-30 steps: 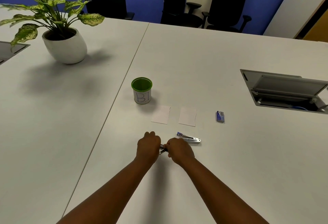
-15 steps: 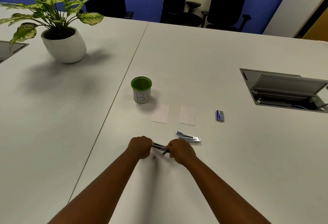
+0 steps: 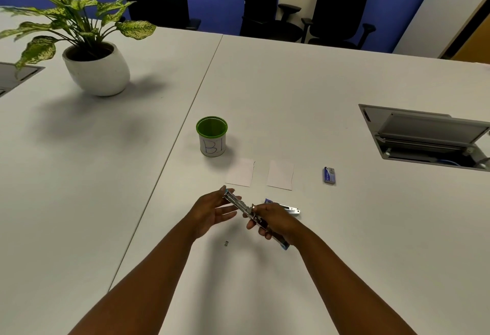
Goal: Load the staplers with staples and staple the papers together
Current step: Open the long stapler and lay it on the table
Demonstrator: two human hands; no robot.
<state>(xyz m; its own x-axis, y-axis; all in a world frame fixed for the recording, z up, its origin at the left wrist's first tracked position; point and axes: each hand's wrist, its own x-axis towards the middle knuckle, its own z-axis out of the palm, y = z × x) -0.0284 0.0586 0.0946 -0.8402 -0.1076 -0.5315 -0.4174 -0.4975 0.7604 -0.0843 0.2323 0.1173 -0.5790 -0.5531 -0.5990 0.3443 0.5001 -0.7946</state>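
A small metal stapler (image 3: 240, 206) is unfolded into a long strip, lifted off the table and tilted. My right hand (image 3: 274, 222) grips its lower half. My left hand (image 3: 212, 211) has its fingers spread, and their tips touch the stapler's upper end. A second stapler (image 3: 290, 208) lies on the table just behind my right hand, partly hidden. Two white paper slips (image 3: 241, 173) (image 3: 280, 175) lie side by side beyond the hands. A blue staple box (image 3: 329, 175) sits to their right. A tiny clump of staples (image 3: 226, 243) lies on the table below the hands.
A green-rimmed cup marked "BI" (image 3: 212, 137) stands behind the papers. A potted plant (image 3: 96, 69) is at the far left. An open cable hatch (image 3: 429, 138) is set into the table at the right. Black office chairs (image 3: 339, 8) line the far edge.
The hands moved apart and lifted, unfolding the stapler into a long strip. My left hand went from a closed grip to spread fingers. A small clump of staples now lies on the table.
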